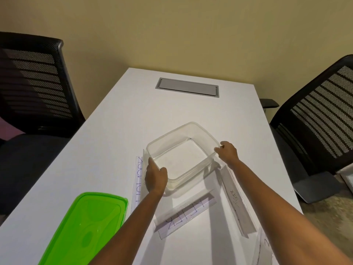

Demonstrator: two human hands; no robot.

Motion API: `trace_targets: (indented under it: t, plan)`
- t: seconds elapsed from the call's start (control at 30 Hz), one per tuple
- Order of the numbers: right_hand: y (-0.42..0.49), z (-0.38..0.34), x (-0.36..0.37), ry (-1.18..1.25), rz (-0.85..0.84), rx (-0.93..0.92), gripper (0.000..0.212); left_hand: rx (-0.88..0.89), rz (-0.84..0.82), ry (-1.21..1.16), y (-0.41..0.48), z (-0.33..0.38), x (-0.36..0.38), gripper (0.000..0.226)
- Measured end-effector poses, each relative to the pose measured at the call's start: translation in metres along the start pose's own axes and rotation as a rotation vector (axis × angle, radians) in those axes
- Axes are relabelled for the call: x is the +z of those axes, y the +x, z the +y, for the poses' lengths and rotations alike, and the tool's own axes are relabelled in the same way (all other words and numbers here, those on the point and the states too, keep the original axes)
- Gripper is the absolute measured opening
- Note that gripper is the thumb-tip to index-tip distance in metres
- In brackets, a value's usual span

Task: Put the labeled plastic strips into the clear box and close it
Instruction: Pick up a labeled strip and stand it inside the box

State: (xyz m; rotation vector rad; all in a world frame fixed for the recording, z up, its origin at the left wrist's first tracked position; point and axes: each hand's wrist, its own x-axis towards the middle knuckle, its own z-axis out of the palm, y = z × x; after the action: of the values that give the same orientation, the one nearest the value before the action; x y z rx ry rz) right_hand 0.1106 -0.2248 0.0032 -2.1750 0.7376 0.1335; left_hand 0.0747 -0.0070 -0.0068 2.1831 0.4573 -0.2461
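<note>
Gripping the clear box (181,155) at mid-surface, we clasp its 7 o'clock corner with our left hand (155,177) and its 3 o'clock rim with our right hand (227,153). It sits empty and uncovered on the white surface (118,121). Labeled strips (184,213) lie outside from 6 to 9 o'clock, the green lid (86,228) at 8 o'clock.

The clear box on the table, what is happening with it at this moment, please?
A person holds the clear box with both hands: the left hand grips its near-left corner, the right hand its right rim. The box looks empty. The green lid lies off, on the white table to the left. Four labeled plastic strips lie around the box, for example one in front. None is inside yet.
</note>
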Motion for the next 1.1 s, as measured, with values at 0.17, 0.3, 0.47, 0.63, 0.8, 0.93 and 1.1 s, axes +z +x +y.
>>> trace_targets:
  t: [0.17, 0.3, 0.47, 0.63, 0.8, 0.93, 1.1]
  plan:
    - [-0.012, 0.010, -0.007, 0.066, -0.024, 0.044, 0.016, 0.004, -0.036, 0.048, 0.007, -0.004, -0.009, 0.054]
    - [-0.024, 0.020, -0.010, -0.043, -0.023, 0.029, 0.048, 0.017, -0.084, 0.109, 0.013, -0.005, -0.017, 0.054]
    - [-0.047, 0.034, -0.008, -0.104, 0.000, 0.010, 0.048, 0.066, -0.072, 0.167, 0.016, -0.007, -0.021, 0.051]
    - [-0.065, 0.048, -0.007, -0.112, 0.064, 0.002, 0.051, 0.100, -0.018, 0.123, 0.009, -0.012, -0.021, 0.041]
    - [-0.079, 0.057, -0.008, -0.102, 0.074, 0.009, 0.050, 0.116, 0.002, 0.108, 0.006, -0.011, -0.019, 0.039]
    - [-0.089, 0.064, -0.007, -0.082, 0.085, 0.030, 0.049, 0.130, 0.006, 0.117, 0.008, -0.011, -0.018, 0.036]
    - [-0.099, 0.073, -0.003, -0.068, 0.099, 0.038, 0.047, 0.146, 0.019, 0.122, 0.006, -0.013, -0.015, 0.035]
